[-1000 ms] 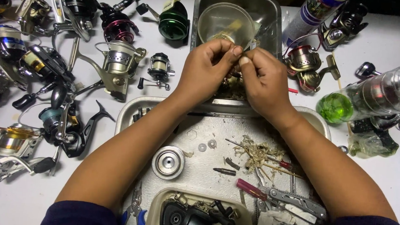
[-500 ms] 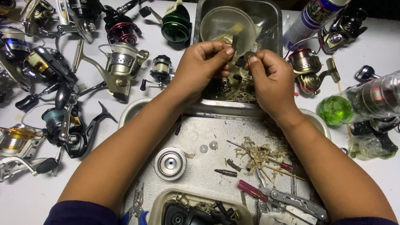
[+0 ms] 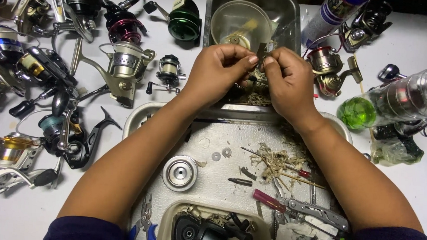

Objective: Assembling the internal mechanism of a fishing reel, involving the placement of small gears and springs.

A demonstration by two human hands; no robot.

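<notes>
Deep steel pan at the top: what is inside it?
The steel pan holds a clear round bowl and brownish debris. Both hands, left hand and right hand, cover its lower middle.

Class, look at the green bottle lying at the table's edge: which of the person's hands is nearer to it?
Right. The right hand is closer to the green bottle, which lies out to its side. The left hand is farther off, beyond the right hand.

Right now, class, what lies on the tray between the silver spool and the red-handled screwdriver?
In the head view, a small dark bit lies between the silver spool and the red-handled screwdriver.
</notes>
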